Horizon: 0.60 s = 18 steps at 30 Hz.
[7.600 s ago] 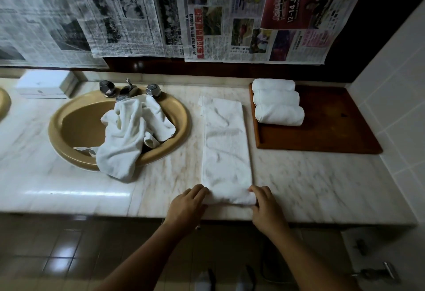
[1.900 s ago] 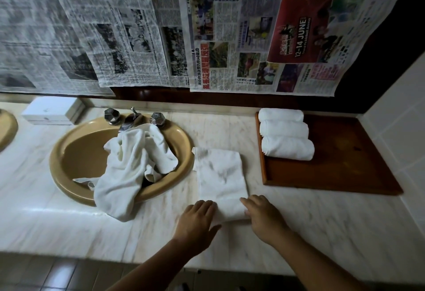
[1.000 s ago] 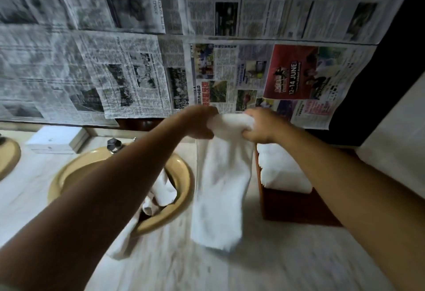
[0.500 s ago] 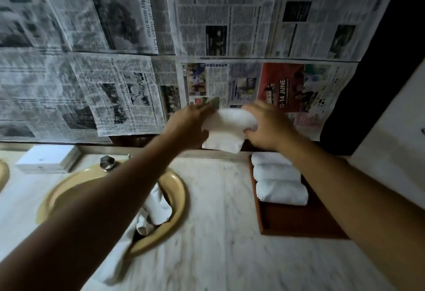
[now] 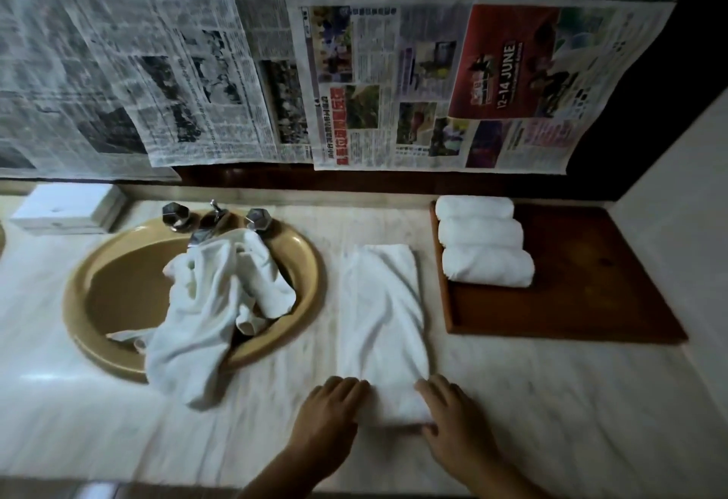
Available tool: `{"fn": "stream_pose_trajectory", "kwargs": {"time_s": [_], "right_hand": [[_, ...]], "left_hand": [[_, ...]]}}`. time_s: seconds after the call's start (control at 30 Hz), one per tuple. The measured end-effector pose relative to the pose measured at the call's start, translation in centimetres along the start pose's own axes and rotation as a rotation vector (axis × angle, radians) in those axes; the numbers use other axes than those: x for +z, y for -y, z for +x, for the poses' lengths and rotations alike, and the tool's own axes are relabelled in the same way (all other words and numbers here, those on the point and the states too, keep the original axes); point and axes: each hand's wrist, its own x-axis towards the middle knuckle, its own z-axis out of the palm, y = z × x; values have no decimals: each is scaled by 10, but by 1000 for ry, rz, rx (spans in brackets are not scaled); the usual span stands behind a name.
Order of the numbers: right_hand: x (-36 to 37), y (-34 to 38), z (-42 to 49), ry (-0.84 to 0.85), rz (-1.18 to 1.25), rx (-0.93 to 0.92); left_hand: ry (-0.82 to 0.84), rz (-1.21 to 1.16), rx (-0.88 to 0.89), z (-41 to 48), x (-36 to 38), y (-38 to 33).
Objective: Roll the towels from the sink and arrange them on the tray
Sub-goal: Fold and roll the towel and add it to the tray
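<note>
Both the left hand (image 5: 331, 416) and right hand (image 5: 453, 418) lay pretty flat on the near end of the folded white towel (image 5: 380, 325) on the marble bench (image 5: 551, 400). Three rolled white towels (image 5: 482, 240) sat on the brown wooden tray (image 5: 591, 282).

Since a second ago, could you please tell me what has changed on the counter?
The towel, then held up in the air by both hands, now lies flat on the counter between sink and tray. The left hand and right hand have come down to its near end, touching its corners. The three rolled towels on the tray and the heap in the sink stayed put.
</note>
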Motion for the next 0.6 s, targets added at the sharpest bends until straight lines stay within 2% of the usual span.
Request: {"fn": "stream_pose_trajectory", "kwargs": {"time_s": [0.2, 0.33, 0.5, 0.6], "right_hand": [[9, 3, -10, -9, 98, -20], [-3, 16, 3, 14, 75, -18], [-13, 19, 27, -30, 33, -25], [-28, 18, 48, -116, 18, -45]], "left_hand": [[94, -8, -88, -15, 4, 0], [149, -3, -120, -5, -1, -1], [73, 56, -123, 19, -13, 5], [-71, 84, -91, 42, -26, 10]]}}
